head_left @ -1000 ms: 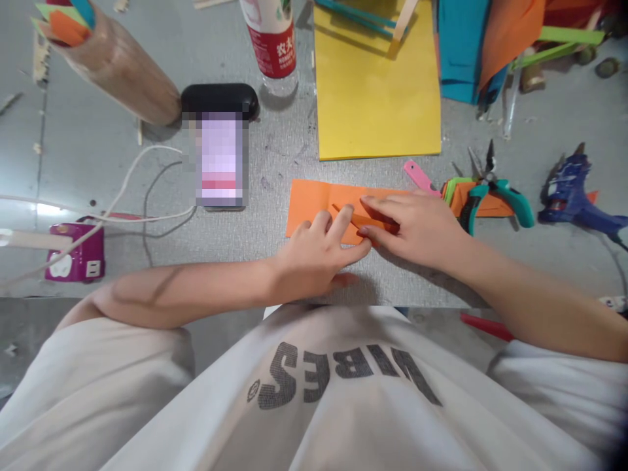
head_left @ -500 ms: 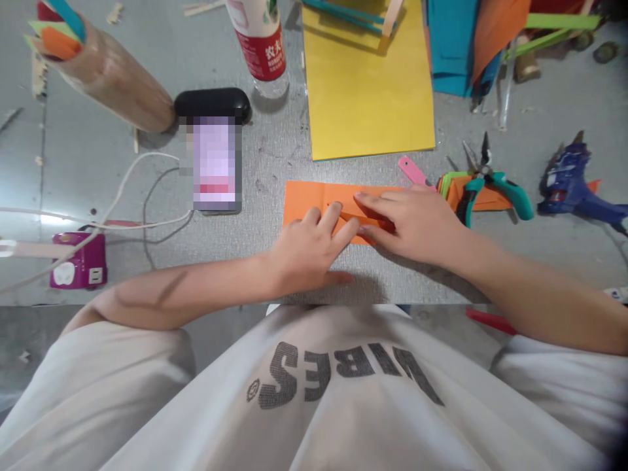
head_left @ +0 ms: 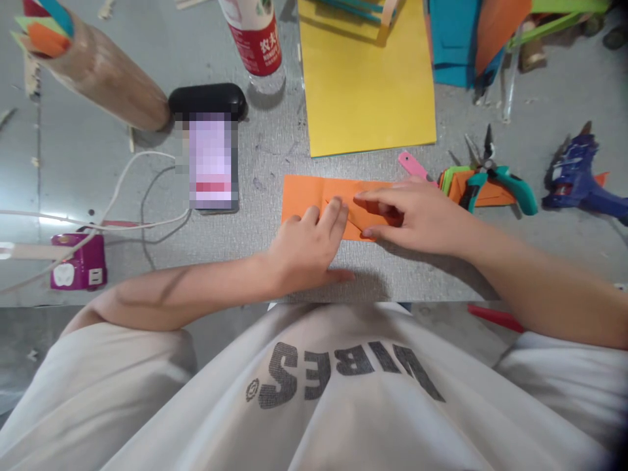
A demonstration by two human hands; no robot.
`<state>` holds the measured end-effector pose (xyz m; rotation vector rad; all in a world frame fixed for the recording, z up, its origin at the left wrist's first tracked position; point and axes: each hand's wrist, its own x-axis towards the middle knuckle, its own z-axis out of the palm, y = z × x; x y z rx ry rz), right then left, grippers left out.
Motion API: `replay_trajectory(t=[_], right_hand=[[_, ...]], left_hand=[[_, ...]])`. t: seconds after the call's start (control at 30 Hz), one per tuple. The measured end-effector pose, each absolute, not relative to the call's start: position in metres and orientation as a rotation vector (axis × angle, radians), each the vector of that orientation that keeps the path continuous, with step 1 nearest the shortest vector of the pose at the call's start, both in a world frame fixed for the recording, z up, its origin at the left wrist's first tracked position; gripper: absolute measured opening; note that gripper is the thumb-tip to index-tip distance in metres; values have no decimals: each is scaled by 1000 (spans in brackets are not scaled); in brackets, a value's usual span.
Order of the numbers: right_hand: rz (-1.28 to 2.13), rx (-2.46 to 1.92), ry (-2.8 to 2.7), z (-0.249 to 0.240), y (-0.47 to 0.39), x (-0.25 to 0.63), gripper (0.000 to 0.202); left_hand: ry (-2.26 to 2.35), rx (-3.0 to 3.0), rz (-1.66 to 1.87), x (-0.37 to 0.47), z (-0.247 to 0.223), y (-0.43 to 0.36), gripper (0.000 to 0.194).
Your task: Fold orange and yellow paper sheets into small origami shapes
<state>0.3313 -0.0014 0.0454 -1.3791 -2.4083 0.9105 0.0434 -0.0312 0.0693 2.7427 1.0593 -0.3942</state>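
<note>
Orange paper [head_left: 338, 187] is lying on the bench [head_left: 275, 160]. The left hand [head_left: 309, 250] is pressing it with extended fingers, thumb apart; the right hand [head_left: 422, 214] is touching it, grip spread between thumb and forefinger.

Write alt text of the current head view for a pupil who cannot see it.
A left hand and a right hand touch orange paper on a gray table. Beyond it lies yellow paper; to the right are pliers and a blue glue gun.
</note>
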Motion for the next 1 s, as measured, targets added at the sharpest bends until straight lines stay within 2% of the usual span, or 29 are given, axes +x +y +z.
replay_trajectory(t=[0.17, 0.27, 0.33, 0.47, 0.57, 1.0], right_hand=[[1053, -1341, -2384, 50, 4, 336, 51], [1050, -1349, -2389, 49, 4, 336, 47], [1039, -1368, -2389, 47, 4, 335, 46], [1054, -1379, -2396, 47, 4, 333, 44], [1105, -1400, -2408, 52, 4, 330, 45], [868, -1560, -2551, 61, -5, 322, 51]], left_hand=[[1073, 2711, -369, 43, 70, -29, 120], [1084, 2662, -327, 42, 68, -23, 110], [1113, 2589, -286, 43, 67, -16, 93], [1172, 2437, -90, 44, 66, 5, 47], [1117, 2377, -9, 45, 63, 18, 30], [1159, 2380, 249, 41, 43, 12, 22]])
